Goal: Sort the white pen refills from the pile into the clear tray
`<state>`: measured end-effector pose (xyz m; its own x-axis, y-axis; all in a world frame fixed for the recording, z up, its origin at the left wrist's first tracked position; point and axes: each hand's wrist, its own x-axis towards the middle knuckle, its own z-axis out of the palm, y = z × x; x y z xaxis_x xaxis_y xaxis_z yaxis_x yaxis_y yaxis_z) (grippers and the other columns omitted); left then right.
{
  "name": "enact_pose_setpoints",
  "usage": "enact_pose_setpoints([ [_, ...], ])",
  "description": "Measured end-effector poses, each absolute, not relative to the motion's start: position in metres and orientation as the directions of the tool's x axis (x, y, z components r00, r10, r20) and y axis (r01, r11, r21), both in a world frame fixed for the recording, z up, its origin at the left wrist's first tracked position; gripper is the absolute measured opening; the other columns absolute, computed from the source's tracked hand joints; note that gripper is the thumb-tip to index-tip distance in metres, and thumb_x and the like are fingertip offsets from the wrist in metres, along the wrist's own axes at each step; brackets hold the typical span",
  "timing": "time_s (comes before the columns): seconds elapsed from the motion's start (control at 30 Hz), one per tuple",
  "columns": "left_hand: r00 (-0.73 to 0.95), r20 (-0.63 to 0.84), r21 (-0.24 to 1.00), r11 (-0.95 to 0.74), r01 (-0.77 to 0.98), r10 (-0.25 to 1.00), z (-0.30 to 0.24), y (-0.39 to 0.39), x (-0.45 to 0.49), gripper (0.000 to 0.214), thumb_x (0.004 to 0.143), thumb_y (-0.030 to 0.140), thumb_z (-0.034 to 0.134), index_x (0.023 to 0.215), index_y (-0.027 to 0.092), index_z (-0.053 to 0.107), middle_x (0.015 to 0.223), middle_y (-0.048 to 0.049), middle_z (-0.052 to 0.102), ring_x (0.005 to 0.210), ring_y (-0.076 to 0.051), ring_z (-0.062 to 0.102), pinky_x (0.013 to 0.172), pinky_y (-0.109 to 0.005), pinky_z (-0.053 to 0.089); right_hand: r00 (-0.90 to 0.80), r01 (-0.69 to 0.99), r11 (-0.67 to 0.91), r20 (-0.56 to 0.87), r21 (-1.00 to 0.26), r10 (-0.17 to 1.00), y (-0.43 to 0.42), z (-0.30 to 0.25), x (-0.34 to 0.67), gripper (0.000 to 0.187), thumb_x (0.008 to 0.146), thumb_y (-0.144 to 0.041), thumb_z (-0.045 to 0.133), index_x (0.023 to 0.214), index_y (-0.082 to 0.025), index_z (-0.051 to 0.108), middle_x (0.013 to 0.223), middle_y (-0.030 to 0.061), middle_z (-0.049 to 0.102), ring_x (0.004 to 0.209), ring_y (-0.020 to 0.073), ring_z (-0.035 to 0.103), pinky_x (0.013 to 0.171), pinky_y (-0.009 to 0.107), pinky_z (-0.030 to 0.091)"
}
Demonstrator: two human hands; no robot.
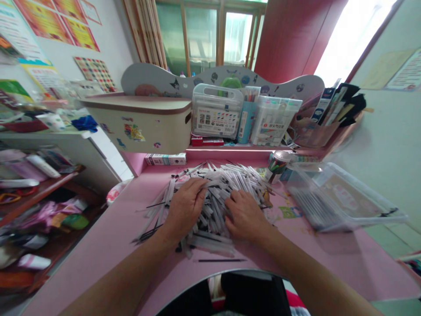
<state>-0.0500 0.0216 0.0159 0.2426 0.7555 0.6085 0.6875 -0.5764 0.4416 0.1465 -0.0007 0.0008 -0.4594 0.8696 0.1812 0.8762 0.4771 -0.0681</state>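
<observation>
A big heap of clear plastic pen barrels (226, 184) with loose black refills lies in the middle of the pink desk (108, 245). My left hand (184, 206) rests palm down on the heap's left side, its fingers curled into the pens. My right hand (245, 215) lies on the heap's near right side, fingers bent and digging among the barrels. What each hand's fingers hold is hidden under the pile. A single black refill (221, 260) lies apart on the desk in front of my hands.
A clear plastic bin (342, 197) with pens stands at the right. A small tin of pens (276, 164) is behind the heap. Marker boxes (215, 112) and a cream storage box (144, 120) sit on the back shelf. Cluttered shelves (36, 188) stand left.
</observation>
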Motion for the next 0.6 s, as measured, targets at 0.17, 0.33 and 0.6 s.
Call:
enact_pose_setpoints([
  [0.17,0.228,0.586,0.475,-0.558,0.68,0.777,0.016,0.022,-0.05,0.023,0.096,0.024,0.044,0.107,0.019,0.064,0.106,-0.0078,0.07,0.103,-0.022,0.063,0.096,-0.037,0.048,-0.433,0.893,0.446,0.153,-0.064,0.888,0.0,0.001,0.145,0.015,0.083,-0.021,0.055,0.093,-0.016,0.065,0.099,0.0128,0.061,0.099,0.0276,0.051,0.087,0.039,0.038],
  [0.33,0.251,0.534,0.469,-0.53,0.706,0.807,0.012,0.026,-0.051,0.028,0.097,0.026,0.043,0.112,0.016,0.065,0.108,-0.0097,0.071,0.103,-0.023,0.063,0.095,-0.038,0.047,-0.404,0.897,0.431,0.216,-0.099,0.889,0.004,-0.002,0.147,0.012,0.082,-0.019,0.053,0.084,-0.015,0.065,0.091,0.0115,0.063,0.092,0.0252,0.054,0.083,0.037,0.038],
  [0.6,0.264,0.511,0.398,-0.498,0.771,0.818,0.007,0.035,-0.054,0.03,0.095,0.025,0.044,0.111,0.018,0.068,0.105,-0.0095,0.074,0.097,-0.026,0.063,0.089,-0.042,0.047,-0.128,0.689,0.271,0.256,-0.672,0.958,0.03,0.015,0.191,0.01,0.079,-0.02,0.05,0.076,-0.018,0.06,0.068,-0.0001,0.06,0.065,0.0149,0.053,0.063,0.027,0.038],
])
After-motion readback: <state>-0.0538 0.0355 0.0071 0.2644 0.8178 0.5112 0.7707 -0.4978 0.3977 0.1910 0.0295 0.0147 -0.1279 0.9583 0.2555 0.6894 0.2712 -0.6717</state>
